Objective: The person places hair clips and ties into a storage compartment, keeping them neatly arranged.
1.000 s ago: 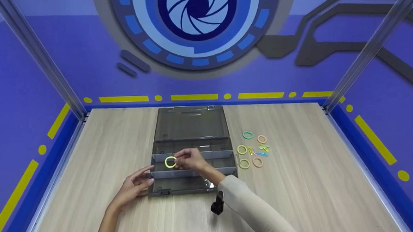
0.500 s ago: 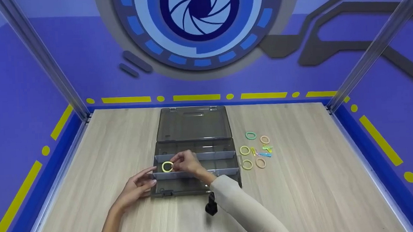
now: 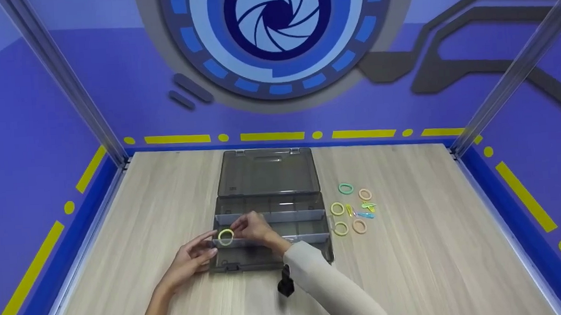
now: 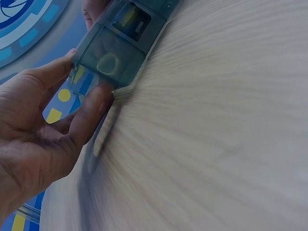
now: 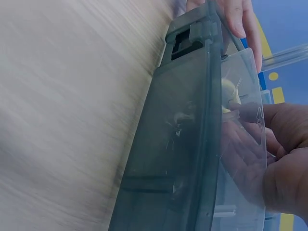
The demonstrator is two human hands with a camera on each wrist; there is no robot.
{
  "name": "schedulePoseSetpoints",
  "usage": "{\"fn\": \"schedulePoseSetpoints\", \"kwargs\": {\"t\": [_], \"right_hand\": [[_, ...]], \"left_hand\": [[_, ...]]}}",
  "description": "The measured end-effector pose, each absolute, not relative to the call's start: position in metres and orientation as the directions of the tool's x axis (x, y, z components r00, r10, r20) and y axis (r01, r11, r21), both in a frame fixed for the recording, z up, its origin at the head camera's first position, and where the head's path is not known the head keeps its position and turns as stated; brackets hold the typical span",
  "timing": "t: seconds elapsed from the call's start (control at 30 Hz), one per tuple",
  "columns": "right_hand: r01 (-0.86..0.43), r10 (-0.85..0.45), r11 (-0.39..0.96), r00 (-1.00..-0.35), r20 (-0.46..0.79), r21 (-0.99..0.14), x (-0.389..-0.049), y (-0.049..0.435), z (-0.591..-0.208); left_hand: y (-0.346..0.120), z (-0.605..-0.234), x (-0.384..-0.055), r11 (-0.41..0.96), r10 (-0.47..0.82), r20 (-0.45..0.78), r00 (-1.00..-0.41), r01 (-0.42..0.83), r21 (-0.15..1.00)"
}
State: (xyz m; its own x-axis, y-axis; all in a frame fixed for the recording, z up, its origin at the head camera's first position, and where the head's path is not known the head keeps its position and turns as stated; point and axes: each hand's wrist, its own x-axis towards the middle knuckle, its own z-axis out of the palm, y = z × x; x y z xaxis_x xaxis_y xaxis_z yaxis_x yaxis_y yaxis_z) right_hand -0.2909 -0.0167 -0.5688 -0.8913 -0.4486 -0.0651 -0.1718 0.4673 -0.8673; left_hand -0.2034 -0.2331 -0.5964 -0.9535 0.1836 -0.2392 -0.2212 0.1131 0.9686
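Note:
A grey see-through storage box point(image 3: 279, 262) lies on the table with its lid folded back. Pale dividers split it into rows. My right hand point(image 3: 256, 227) reaches over the box and pinches a yellow hair tie point(image 3: 225, 237) by its right side, at the left end of the middle row. The ring overlaps the front divider point(image 3: 285, 239) in the head view. My left hand point(image 3: 185, 265) holds the left side of the box. In the left wrist view, its thumb point(image 4: 94, 103) and a fingertip press the box's end, and the ring shows faintly through the wall.
Right of the box lie several more hair ties, among them a green one point(image 3: 345, 188) and a peach one point(image 3: 359, 227). Small hair clips, including a blue one point(image 3: 366, 215), lie between them. Blue panels with metal posts point(image 3: 511, 78) enclose the table.
My right hand has brought the yellow hair tie left and toward the near side, down to the front divider. My left hand stays at the box's side. The head view has shifted slightly.

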Motion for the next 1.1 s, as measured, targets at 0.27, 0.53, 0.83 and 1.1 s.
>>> {"fn": "schedulePoseSetpoints", "kwargs": {"t": [0.27,0.53,0.83,1.1], "right_hand": [[-0.146,-0.509,0.350,-0.859,-0.057,-0.925,-0.292,-0.009,-0.569],[-0.017,-0.552,0.240,-0.825,-0.122,-0.971,-0.295,0.011,-0.566],[0.104,-0.532,0.181,-0.826,-0.186,-0.978,-0.296,0.038,-0.556],[0.089,-0.551,0.172,-0.817,-0.171,-0.981,-0.295,0.064,-0.541]], "left_hand": [[-0.232,-0.595,-0.204,0.133,0.168,-0.233,-0.958,-0.212,0.968],[-0.229,-0.593,-0.203,0.163,0.150,-0.263,-0.953,-0.239,0.957],[-0.229,-0.593,-0.203,0.178,0.126,-0.251,-0.960,-0.227,0.958],[-0.230,-0.592,-0.202,0.180,0.151,-0.224,-0.963,-0.196,0.964]]}}
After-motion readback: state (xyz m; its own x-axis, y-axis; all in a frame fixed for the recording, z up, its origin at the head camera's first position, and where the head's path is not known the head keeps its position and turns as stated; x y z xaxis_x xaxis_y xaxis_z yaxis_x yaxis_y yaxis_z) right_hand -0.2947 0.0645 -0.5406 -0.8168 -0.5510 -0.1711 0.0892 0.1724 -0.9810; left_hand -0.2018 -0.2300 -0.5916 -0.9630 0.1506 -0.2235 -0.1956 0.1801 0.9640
